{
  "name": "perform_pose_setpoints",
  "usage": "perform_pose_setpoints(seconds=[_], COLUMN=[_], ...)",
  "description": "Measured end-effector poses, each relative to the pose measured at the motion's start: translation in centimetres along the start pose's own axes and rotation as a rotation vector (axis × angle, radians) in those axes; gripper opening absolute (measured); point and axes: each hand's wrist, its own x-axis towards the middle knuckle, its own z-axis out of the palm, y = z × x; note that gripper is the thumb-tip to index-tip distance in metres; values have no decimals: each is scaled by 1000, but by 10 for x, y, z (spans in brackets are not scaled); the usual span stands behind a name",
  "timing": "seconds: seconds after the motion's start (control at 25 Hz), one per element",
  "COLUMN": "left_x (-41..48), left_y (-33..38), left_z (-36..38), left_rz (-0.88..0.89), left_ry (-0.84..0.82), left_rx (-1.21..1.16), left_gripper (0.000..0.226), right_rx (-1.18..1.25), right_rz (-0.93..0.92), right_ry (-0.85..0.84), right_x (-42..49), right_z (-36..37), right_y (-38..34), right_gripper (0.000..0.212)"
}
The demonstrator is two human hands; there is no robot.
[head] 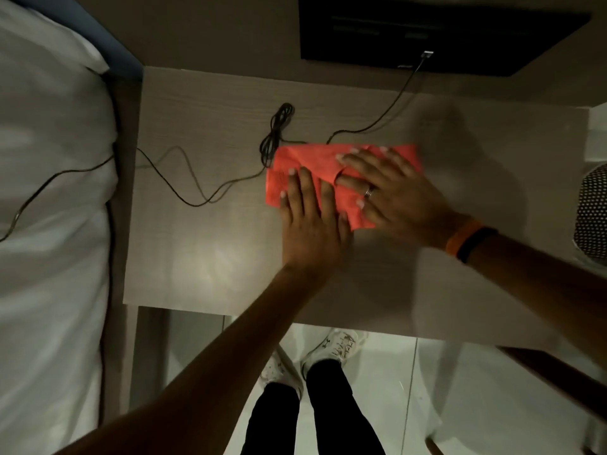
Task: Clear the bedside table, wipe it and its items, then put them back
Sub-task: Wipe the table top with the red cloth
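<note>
A red cloth [315,159] lies flat near the middle of the pale wooden bedside table [203,251]. My left hand [310,221] presses flat on the cloth's near left part, fingers spread. My right hand [391,192], wearing a ring, lies flat on the cloth's right part with fingers apart. A black cable [197,185] runs over the table top, with a coiled bundle [277,133] just left of the cloth's far corner. Part of the cloth is hidden beneath both hands.
A bed with white sheets [49,208] borders the table on the left, and the cable trails onto it. A dark wall panel [427,31] with a plugged-in connector sits behind the table. A dotted object [593,211] stands at the right edge. My shoes [331,349] rest on the tiled floor.
</note>
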Motion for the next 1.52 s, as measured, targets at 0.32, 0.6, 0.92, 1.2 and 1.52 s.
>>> perform_pose_setpoints(seconds=[0.32,0.6,0.92,1.2,1.52], left_x=[94,107,23,-136,-142], left_y=[26,72,44,64,90], left_z=[-14,-4,11,45,68], left_rz=[-33,185,209,166,267], left_ry=[-14,-48,-2,-63,-98], left_rx=[72,164,130,119,87], left_gripper=[73,69,65,68,71], right_rx=[44,57,115,195,114], right_rz=[138,228,248,135,67], right_ry=[98,74,108,-5,-19], right_x=[42,-18,-65,-177,-213], right_z=[-8,3,12,25,38], right_y=[63,102,27,-69,-41], right_gripper=[53,54,53,59,58])
